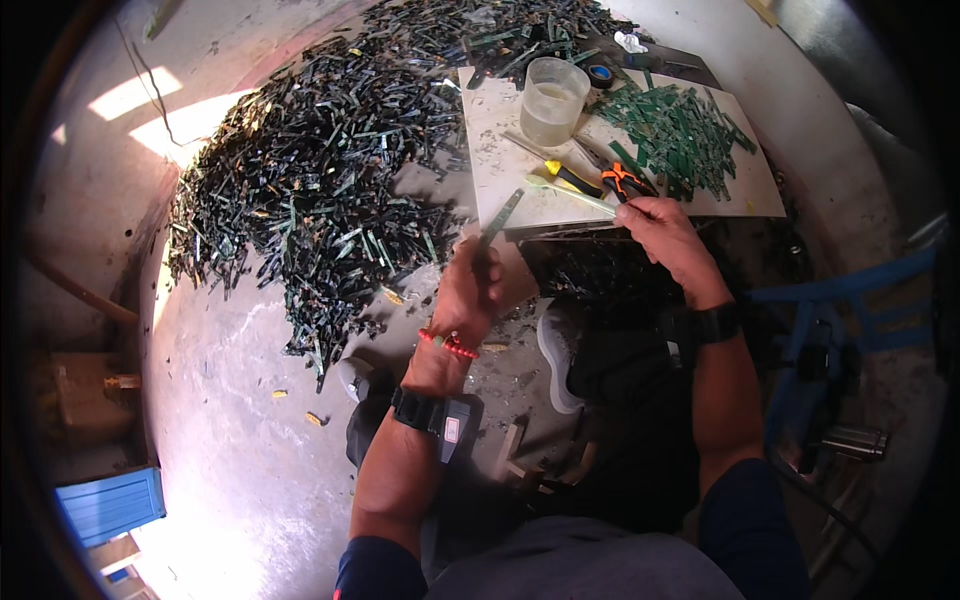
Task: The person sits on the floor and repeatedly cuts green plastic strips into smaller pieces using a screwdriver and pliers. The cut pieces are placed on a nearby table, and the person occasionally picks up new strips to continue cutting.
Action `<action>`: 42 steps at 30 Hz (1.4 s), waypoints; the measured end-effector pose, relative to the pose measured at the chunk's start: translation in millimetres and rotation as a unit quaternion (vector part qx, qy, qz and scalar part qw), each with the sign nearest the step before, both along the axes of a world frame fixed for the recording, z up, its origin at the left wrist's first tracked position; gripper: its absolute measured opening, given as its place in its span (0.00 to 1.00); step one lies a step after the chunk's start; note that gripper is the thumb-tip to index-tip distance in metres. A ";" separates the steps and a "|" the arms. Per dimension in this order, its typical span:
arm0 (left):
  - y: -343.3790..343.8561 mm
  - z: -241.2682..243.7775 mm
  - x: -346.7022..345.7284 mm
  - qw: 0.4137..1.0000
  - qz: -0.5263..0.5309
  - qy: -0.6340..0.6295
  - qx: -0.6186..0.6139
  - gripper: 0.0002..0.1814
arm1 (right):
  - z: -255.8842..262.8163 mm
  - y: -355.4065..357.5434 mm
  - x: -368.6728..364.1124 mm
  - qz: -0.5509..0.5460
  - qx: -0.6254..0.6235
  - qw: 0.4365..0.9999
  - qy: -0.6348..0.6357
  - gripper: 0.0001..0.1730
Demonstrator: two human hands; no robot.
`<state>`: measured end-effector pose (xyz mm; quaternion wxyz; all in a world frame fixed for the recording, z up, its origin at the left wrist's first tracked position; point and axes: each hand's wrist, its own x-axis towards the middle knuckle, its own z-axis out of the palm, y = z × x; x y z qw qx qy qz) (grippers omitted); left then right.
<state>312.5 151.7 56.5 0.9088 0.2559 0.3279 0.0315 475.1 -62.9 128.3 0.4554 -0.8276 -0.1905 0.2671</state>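
My left hand (469,289) grips a narrow, dark green strip (502,217), apparently circuit board, whose far end points up and away. Between the fingers of my right hand (664,232) is the handle end of a pale toothbrush (577,196). Its head lies over the white board (495,180), a little apart from the strip. Beyond the brush rest a tool with a yellow and black handle (574,178) and orange-and-black pliers (621,180). A translucent plastic tub (555,112) part-filled with cloudy liquid stands behind them.
Green strips (679,142) are heaped at the board's right, near a roll of blue tape (600,73). A large pile of dark strips (322,180) spreads over the floor (232,375) at left. A blue metal frame (847,289) stands at right. Shoes (559,352) are below the board.
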 end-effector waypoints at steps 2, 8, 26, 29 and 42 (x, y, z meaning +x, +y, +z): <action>0.8 4.2 -1.8 1.000 0.002 -0.004 0.006 0.16 | 9.8 1.1 -4.4 -0.003 0.000 0.999 0.040 0.16; -5.3 2.9 -1.7 0.992 -0.016 0.010 0.128 0.10 | 5.9 3.8 -11.5 0.039 0.007 0.999 -0.021 0.18; -11.4 0.8 -1.5 0.951 -0.012 0.026 0.308 0.15 | 3.8 -0.7 -0.1 0.009 0.004 0.993 -0.120 0.16; -10.3 0.0 -1.0 0.952 -0.013 0.030 0.304 0.15 | 27.8 4.7 -18.6 0.032 0.014 0.999 -0.004 0.15; -8.2 -8.2 -1.3 0.943 -0.014 0.034 0.331 0.16 | 6.0 9.4 -6.3 0.025 0.010 0.994 -0.106 0.16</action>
